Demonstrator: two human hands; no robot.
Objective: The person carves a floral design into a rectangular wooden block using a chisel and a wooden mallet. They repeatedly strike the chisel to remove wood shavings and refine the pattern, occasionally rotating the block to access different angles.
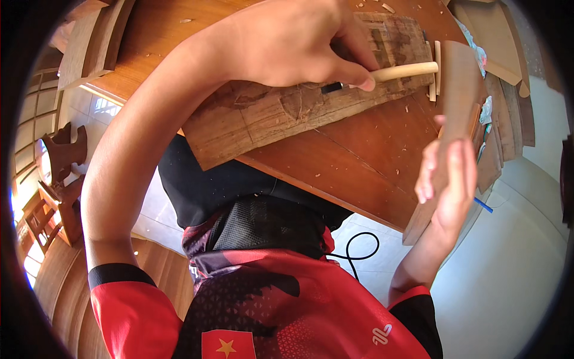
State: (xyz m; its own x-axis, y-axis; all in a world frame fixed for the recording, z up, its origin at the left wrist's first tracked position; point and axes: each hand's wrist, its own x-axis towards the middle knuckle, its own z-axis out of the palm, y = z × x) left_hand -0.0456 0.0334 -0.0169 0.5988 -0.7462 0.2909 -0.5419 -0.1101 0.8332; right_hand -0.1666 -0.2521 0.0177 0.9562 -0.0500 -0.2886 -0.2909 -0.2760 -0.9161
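Observation:
My left hand (293, 45) reaches over the board and is closed around a chisel (406, 71) with a pale round wooden handle. The handle's end points right; a short dark shank shows below my fingers, and the rest of the tool is hidden. Under it lies a thick brown wooden board (257, 128), its top marked with lines and shallow cuts. At the right, my right hand (449, 185) grips a long flat wooden bat (461, 81). Its broad end is raised, close to the chisel handle but apart from it, and slightly blurred by motion.
The board rests on a reddish-brown wooden table (365, 161) dotted with shavings. Thin pale sticks (431, 90) lie by the board's right end. Wooden planks (508, 113) stand at the right, more wood (98, 42) at far left. A black cable (363, 234) loops below the table edge.

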